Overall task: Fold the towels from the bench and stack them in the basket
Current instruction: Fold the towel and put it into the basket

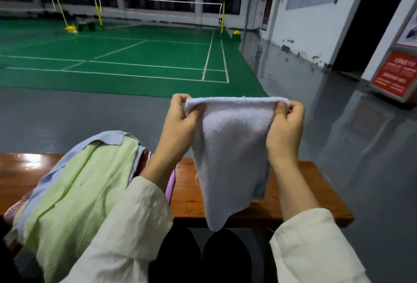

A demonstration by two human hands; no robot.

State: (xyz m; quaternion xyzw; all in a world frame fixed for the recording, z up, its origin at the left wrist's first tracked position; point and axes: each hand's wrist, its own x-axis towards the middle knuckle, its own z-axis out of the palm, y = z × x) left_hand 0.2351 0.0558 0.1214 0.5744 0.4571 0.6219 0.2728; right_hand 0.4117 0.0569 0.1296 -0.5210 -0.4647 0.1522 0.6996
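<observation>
Green badminton court (135,56) and grey floor stretched away behind a wooden bench (327,199), where the work was being done. The left hand (180,124) pinched one top corner of a pale lavender towel (232,147), thumb on the near face and fingers curled behind; the right hand (285,124) pinched the other top corner the same way. Both hands were raised level and apart, so the top edge ran taut between them, a grip that let the cloth hang free and shed its creases before a fold.

The towel hung in the air over the bench's right half, its lower point drooping past the front edge and touching nothing that could be made out. It narrowed unevenly toward the bottom, so I judged it not yet squared and the fold only starting. Cream sleeves (135,226) covered both forearms.

Outward to the left, a heap of unfolded towels (56,203) lay on the bench's left half and spilled over its front edge — a light green towel (90,181) on top, a pale blue towel (110,137) showing behind it. A purple edge (170,184) showed just beside the left wrist, against the heap; whether it belonged to the basket could not be told, and no basket was plainly in view.
</observation>
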